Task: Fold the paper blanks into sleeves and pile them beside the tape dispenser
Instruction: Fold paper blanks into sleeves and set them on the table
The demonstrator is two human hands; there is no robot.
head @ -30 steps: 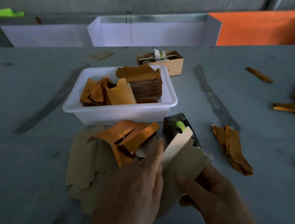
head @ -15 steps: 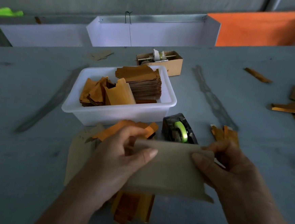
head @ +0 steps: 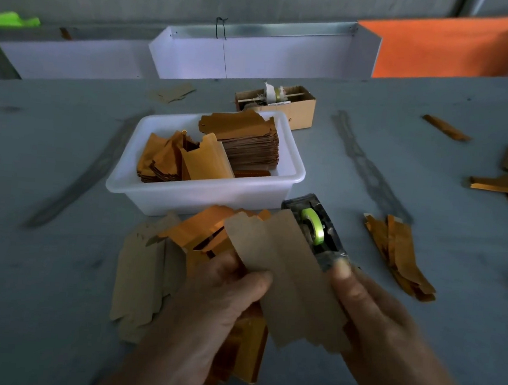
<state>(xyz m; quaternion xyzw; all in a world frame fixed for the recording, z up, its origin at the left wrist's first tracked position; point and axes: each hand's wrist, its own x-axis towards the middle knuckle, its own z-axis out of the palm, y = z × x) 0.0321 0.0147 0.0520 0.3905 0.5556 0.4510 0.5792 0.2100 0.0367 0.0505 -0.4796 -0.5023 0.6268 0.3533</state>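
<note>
The paper blank was a dull brown sheet with notched ends and faint lengthwise creases, held flat and slanted above the counter, its far corner overlapping the tape dispenser. The left hand pinched its left edge in a thumb-and-finger grip; the right hand pinched the right edge likewise. Folded orange sleeves lay right of the dispenser. More blanks lay at left, before a white tub.

Two hands, one tape dispenser
</note>
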